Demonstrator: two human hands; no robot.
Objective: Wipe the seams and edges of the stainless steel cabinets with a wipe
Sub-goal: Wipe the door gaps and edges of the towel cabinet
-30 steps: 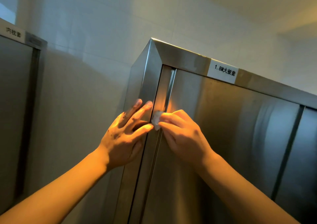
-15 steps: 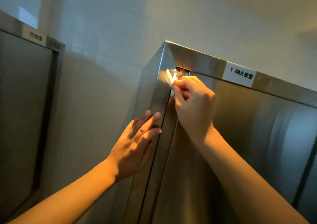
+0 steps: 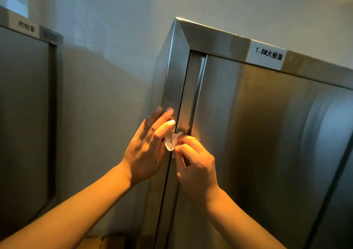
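The stainless steel cabinet [image 3: 248, 134] stands upright, and its door seam [image 3: 181, 105] runs vertically, a long dark line from the top corner down past both hands. The left hand [image 3: 147, 147] lies flat with straight fingers against the corner post, just left of that seam. The right hand [image 3: 194, 164] pinches the crumpled wipe [image 3: 172, 141] in curled fingers, pressed on the seam, so any stroke should follow it up or down.

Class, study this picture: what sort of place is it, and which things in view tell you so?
Probably a linen or laundry storeroom. Tall steel cabinets stand against a tiled wall, and a white label names a 1.8M bedding size. A second labelled cabinet stands nearby.
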